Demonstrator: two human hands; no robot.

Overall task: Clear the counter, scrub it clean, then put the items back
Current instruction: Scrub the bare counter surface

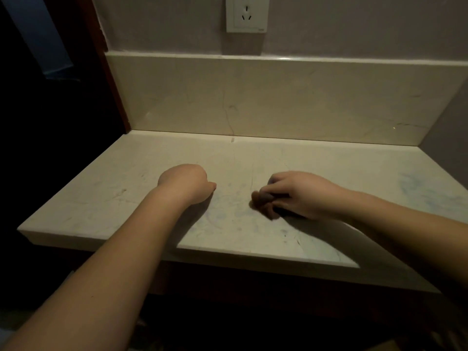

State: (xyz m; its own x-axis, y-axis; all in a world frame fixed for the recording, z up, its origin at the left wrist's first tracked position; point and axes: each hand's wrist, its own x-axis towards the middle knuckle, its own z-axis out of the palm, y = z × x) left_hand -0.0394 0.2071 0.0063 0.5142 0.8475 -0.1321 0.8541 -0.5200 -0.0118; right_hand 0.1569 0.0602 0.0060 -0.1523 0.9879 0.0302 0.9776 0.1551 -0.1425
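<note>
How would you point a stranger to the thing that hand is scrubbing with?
Start at the pale marble counter under the wall socket. Two hands rest on it; the right hand grips a small dark scrubber pressed to the stone. The left hand is a fist holding nothing visible.

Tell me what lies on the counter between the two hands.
In the head view, nothing stands between the left hand and the right hand: only bare counter, faintly smudged. The right hand grips a small dark thing, too dim to identify.
</note>
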